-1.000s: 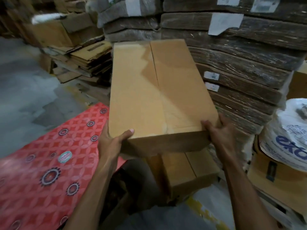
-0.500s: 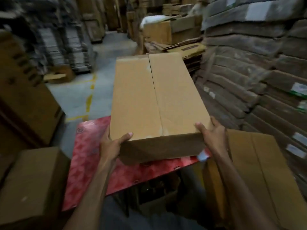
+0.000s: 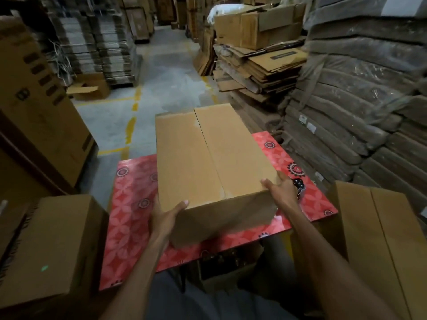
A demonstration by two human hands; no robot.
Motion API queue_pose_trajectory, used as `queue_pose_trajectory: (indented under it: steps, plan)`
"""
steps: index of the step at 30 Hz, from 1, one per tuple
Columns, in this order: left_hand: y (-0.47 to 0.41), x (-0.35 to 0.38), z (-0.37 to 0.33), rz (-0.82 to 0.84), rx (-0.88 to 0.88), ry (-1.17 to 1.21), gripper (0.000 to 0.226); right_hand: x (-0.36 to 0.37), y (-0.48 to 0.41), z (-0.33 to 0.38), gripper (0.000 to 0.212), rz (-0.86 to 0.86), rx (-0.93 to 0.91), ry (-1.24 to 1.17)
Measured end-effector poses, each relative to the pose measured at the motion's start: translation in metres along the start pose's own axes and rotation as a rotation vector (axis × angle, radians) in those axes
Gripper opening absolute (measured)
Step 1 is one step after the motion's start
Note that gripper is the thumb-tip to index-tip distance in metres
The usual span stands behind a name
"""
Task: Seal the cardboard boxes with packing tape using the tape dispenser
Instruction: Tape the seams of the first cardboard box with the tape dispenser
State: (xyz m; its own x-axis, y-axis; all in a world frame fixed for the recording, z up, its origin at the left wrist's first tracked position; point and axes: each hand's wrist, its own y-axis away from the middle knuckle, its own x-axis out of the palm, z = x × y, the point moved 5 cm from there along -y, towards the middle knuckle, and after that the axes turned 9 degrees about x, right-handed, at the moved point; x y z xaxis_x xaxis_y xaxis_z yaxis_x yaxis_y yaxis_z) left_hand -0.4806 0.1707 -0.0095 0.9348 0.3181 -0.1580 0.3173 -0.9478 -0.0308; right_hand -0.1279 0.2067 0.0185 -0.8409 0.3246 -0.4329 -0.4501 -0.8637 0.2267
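Both hands are on the cardboard box [image 3: 215,162] over the middle of the red patterned table [image 3: 134,227]: the left hand [image 3: 166,218] grips its near left corner, thumb on top and fingers down the side, while the right hand [image 3: 282,188] clasps the near right edge, thumb on the top face. The box's top flaps are folded shut, meeting in a seam that runs from near to far, so nothing inside shows (whether tape lies along that seam I cannot tell). Whether its base rests on the table or hangs just above it is also unclear. Just right of the right hand a small dark object [image 3: 299,187] lies on the table, too blurred to name. A closed box [image 3: 53,245] stands at the near left, another closed box [image 3: 381,239] at the near right. Far right, an open box [image 3: 258,28] sits on a stack of flattened cardboard [image 3: 258,65], with something white [image 3: 225,10] at its far left. A small open box [image 3: 89,87] sits on the floor at the far left. The tall box [image 3: 39,95] on the left carries dark printed marks, unreadable, and the small white labels [image 3: 305,122] on the wrapped bundles [image 3: 358,100] on the right are too small to read.
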Motion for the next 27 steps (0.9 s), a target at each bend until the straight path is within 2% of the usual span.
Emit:
queue_pose_trajectory:
  steps: [3, 6, 8, 10, 13, 15, 17, 19, 23, 27]
  plan:
    - [-0.016, 0.011, 0.002, 0.087, 0.006, -0.106, 0.083, -0.009, -0.016, -0.011, 0.046, 0.015, 0.014, 0.008]
    - [-0.043, 0.013, 0.000, 0.147, 0.041, -0.288, 0.098, -0.026, -0.039, -0.048, 0.055, -0.139, 0.135, -0.105]
    - [-0.060, 0.012, -0.004, 0.190, 0.072, -0.421, 0.108, -0.029, -0.056, -0.087, 0.045, -0.145, 0.189, 0.068]
    - [-0.081, 0.019, -0.009, 0.227, 0.092, -0.521, 0.109, -0.022, -0.091, -0.147, 0.034, -0.033, 0.297, 0.323]
    - [-0.111, 0.029, -0.022, 0.219, 0.105, -0.572, 0.117, -0.011, -0.133, -0.214, 0.071, -0.009, 0.396, 0.536]
    - [-0.122, 0.034, -0.027, 0.215, 0.098, -0.599, 0.119, -0.011, -0.119, -0.191, 0.067, 0.000, 0.397, 0.569]
    - [-0.128, 0.034, -0.024, 0.209, 0.077, -0.627, 0.120, -0.008, -0.110, -0.168, 0.046, 0.026, 0.387, 0.622]
    - [-0.129, 0.034, -0.021, 0.206, 0.060, -0.629, 0.116, -0.005, -0.118, -0.172, 0.035, 0.041, 0.428, 0.611]
    - [-0.128, 0.037, -0.023, 0.217, 0.043, -0.612, 0.102, -0.001, -0.128, -0.176, 0.034, -0.003, 0.480, 0.512]
    - [-0.124, 0.039, -0.026, 0.226, 0.021, -0.600, 0.102, -0.016, -0.149, -0.154, 0.041, 0.002, 0.563, 0.385]
